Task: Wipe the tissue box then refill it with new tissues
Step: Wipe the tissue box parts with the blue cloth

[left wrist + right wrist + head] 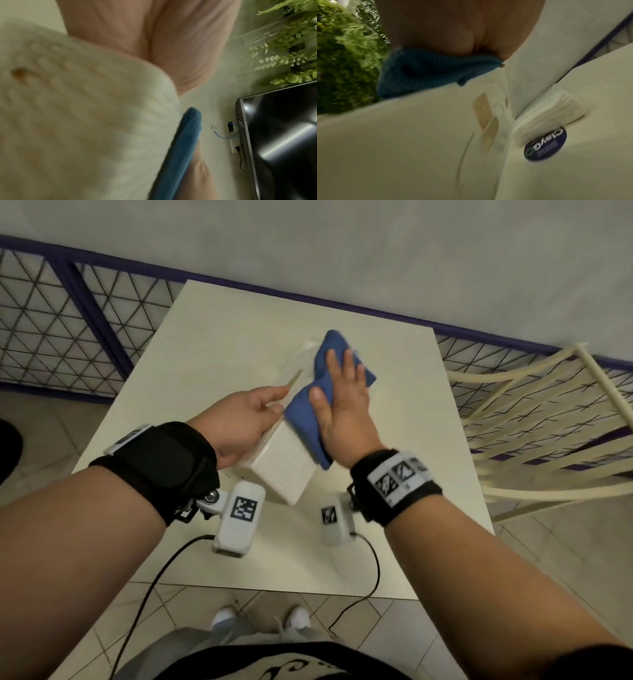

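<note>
L hand grips the white tissue box from its left side, fingers curled round the edge, box lifted off the table and tilted, one end pointing toward the person. R hand lies flat w/ straight, spread fingers on a blue cloth, pressing it onto the box's upper face; cloth is folded/bunched, its far end sticking out past the R fingertips, its near end hanging over the box edge by the R wrist.

L wrist view: ribbed pale side of the box fills the frame, blurred; edge of the blue cloth runs along it, palm above.

R wrist view: cloth sits directly under the palm, on the box's smooth face. Just beyond the box, on the tabletop, a clear-wrapped pack of tissues w/ a dark round sticker.

In the head view the pack shows only as a faint clear shape beyond both hands, mostly behind the cloth. Cream slatted chair to the right of the R hand; wire-mesh railing beyond the L hand. Camera cables trail from both wrists.
</note>
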The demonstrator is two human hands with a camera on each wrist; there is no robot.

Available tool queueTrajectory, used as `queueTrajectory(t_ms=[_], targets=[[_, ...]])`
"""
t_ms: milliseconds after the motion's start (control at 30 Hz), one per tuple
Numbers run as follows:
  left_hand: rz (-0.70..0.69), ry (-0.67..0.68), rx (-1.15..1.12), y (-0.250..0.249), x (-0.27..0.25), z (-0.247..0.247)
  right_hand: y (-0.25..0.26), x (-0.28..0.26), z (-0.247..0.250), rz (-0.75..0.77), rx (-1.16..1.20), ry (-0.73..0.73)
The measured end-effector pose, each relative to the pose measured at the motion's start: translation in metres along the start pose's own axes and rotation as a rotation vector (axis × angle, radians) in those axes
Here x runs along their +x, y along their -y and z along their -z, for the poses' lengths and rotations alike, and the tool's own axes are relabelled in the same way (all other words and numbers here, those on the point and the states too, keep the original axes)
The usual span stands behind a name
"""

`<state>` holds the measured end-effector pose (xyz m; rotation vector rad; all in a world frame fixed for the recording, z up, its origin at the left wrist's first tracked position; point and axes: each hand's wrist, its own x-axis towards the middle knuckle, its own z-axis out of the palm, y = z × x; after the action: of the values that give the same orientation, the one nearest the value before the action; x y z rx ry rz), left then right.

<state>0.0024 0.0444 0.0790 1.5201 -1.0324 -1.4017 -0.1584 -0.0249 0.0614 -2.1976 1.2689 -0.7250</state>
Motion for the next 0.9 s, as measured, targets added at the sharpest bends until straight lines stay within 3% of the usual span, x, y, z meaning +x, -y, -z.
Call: queueTrajectory(t_ms=[133,200,267,400,467,533,667,733,800,900], targets=[[-0.023,-0.041,-0.043,0.001,0.001,0.004,0.013,-0.063,-0.035,0.246,-0.032,0.1],[-0.025,-0.022,-0.051,0.003,-0.005,0.003,0.008,-0.066,-0.035,0.284,-0.042,0.116],[-0.046,0.01,-0.045,0.01,-0.01,0.0,-0.002,-0.048,-0.026,0.276,-0.09,0.044],[-0.084,0.059,0.133,0.023,-0.017,-0.003,-0.017,-0.003,0.006,0.003,0.038,-0.118],[-0.093,0.08,0.183,0.024,-0.021,-0.005,-0.019,0.007,0.017,-0.047,0.164,-0.154],[-0.12,0.1,0.28,0.023,-0.024,-0.003,-0.015,0.009,0.028,-0.157,0.239,-0.14],[-0.158,0.181,0.605,0.015,-0.027,0.015,-0.01,0.004,0.05,-0.585,0.493,0.01],[-0.175,0.219,0.729,0.01,-0.024,0.026,-0.01,-0.001,0.052,-0.667,0.662,0.001],[-0.227,0.183,0.853,0.004,-0.021,0.032,-0.003,-0.005,0.045,-0.709,0.698,-0.085],[-0.373,0.026,1.03,0.001,-0.018,0.016,0.011,-0.011,0.023,-0.74,0.66,-0.238]])
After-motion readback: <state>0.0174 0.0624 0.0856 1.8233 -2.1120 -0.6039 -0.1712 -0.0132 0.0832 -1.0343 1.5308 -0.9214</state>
